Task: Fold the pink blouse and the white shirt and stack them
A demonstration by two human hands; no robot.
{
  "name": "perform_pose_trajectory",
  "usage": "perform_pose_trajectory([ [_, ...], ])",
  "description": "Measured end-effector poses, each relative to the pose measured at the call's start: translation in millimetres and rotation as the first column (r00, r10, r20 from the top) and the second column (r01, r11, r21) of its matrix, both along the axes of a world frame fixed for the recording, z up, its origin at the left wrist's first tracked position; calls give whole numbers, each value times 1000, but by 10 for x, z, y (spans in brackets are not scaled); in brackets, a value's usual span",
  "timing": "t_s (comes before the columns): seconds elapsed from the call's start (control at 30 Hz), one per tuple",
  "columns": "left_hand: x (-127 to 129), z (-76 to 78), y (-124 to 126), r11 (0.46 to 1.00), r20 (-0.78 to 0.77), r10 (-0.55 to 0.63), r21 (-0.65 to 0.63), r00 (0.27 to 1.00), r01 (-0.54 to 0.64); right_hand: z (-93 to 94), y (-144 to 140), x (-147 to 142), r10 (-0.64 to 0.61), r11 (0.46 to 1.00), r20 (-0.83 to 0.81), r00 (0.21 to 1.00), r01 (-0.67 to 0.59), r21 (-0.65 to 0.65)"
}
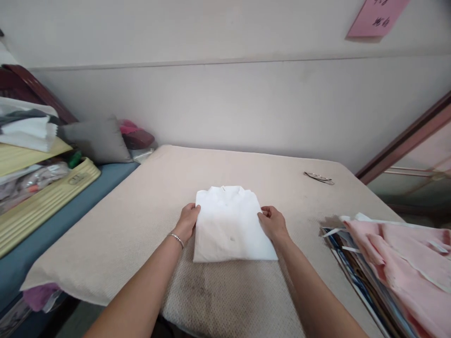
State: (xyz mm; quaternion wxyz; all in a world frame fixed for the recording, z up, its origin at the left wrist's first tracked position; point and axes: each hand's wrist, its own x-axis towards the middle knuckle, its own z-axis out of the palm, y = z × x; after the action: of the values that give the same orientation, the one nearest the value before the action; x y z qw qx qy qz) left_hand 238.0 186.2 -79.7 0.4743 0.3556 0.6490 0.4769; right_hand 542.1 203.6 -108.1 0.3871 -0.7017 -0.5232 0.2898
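Note:
A white folded shirt (229, 227) lies near the middle of the cloth-covered table, its collar pointing toward the wall. My left hand (189, 221) pinches the shirt's left edge, thumb on top and fingers tucked beneath. On the opposite side, my right hand (273, 222) grips the right edge between thumb and fingers. A small grey mark shows low on the shirt's front. Around my left wrist is a silver bracelet (176, 240).
Pink garments (412, 249) lie on a stack of folded clothes at the right. Eyeglasses (319, 178) rest on the beige tablecloth (141, 225) farther back. At left, a yellow basket (52, 192) holds bagged items, near a grey cushion (98, 141). A pink note (377, 19) hangs on the wall.

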Motion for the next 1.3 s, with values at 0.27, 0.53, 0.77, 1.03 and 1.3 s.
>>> perform_pose_trajectory([
  [0.27, 38, -36, -89, 998, -431, 49, -7, 901, -58, 141, 5, -71, 35, 994, 204, 978, -13, -109],
  [0.53, 243, 26, -217, 961, -839, 29, 173, 543, 217, 337, -91, -455, 162, 961, 723, 672, -273, 38],
  [0.77, 149, -304, -187, 924, -950, -160, -49, 267, 380, -105, 36, -460, 294, 944, 723, 626, -309, -116],
  [1.03, 610, -89, -507, 915, -966, -45, 62, 254, 398, 191, -315, -320, 280, 958, 723, 631, -237, -164],
  [1.3, 900, -263, -865, 848, -967, -163, -35, 197, 530, -70, -970, -374, 359, 900, 752, 553, -419, -122],
])
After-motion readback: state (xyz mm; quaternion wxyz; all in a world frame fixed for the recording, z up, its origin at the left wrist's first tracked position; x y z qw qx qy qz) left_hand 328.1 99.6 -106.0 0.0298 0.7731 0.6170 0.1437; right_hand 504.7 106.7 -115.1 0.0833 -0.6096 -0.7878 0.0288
